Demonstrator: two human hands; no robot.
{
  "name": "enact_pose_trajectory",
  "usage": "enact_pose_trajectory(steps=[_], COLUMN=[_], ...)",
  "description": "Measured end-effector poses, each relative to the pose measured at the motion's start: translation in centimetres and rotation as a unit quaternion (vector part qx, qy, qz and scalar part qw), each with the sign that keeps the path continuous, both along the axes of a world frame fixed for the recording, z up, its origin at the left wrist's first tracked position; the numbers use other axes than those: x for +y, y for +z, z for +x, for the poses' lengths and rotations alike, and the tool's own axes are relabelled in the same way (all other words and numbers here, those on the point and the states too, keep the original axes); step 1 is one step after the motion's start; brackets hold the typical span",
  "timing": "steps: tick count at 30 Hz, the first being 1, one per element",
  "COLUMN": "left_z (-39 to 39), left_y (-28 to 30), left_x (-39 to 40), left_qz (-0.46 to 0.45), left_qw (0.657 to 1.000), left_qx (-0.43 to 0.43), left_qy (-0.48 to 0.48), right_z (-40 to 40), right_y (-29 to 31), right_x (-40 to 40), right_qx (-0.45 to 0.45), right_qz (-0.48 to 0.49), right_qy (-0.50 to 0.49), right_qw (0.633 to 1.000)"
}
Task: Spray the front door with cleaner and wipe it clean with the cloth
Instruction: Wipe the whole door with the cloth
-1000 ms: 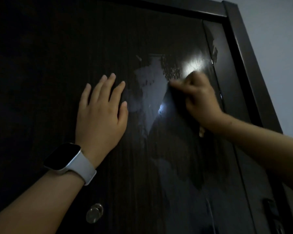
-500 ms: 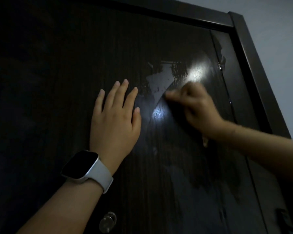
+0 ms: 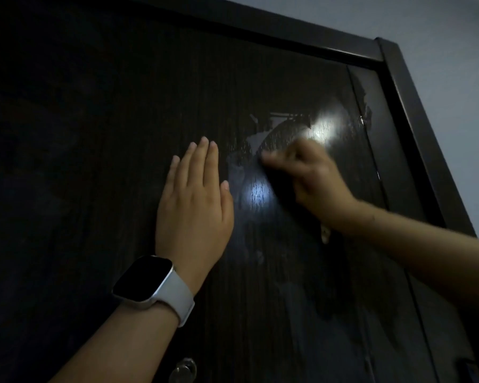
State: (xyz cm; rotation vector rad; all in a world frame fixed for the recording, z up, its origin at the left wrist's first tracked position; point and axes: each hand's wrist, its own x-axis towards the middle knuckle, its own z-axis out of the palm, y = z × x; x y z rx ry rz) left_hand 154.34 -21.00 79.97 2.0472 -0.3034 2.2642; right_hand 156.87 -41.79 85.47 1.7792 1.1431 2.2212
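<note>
Wiping the door (image 3: 100, 161): my right hand (image 3: 315, 186) curls round the dark cloth (image 3: 281, 186), left hand (image 3: 194, 200) flat, fingers together. Next I'd sweep up through the pale cleaner film (image 3: 253, 139).

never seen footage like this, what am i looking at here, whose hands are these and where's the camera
There is no machine here, only a person cleaning a door. The single picture comes from a camera worn on the person's head, so you see what they see: their own two arms reaching forward.

The big dark surface is the front door, with its frame at the right and a pale wall beyond. The greyish patches on the door look like wet cleaner film, and the bright spots are light glinting off it.

The left hand, with a watch on its wrist, lies flat on the door, fingers straight. The right hand is blurred and curled; a pale scrap below its wrist looks like the cloth, mostly hidden under the hand. A round metal fitting shows at the bottom edge.
</note>
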Motion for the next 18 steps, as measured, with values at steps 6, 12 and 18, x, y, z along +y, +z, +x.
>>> enact_pose_trajectory(steps=[6,12,18], left_z=[-0.1,-0.2,-0.1], left_y=[0.1,0.2,0.2], left_x=[0.0,0.1,0.1], left_qz=[-0.004,0.0,-0.007], left_qw=[1.0,1.0,1.0], left_qx=[0.006,0.008,0.0], left_qy=[0.021,0.006,-0.006], right_z=[0.3,-0.8,0.0], right_y=[5.4,-2.6,6.6], right_x=[3.7,4.4,2.5], right_qx=[0.01,0.016,0.004], right_qz=[0.226,-0.042,0.13], right_qy=[0.045,0.02,0.049], right_qw=[0.973,0.999,0.99])
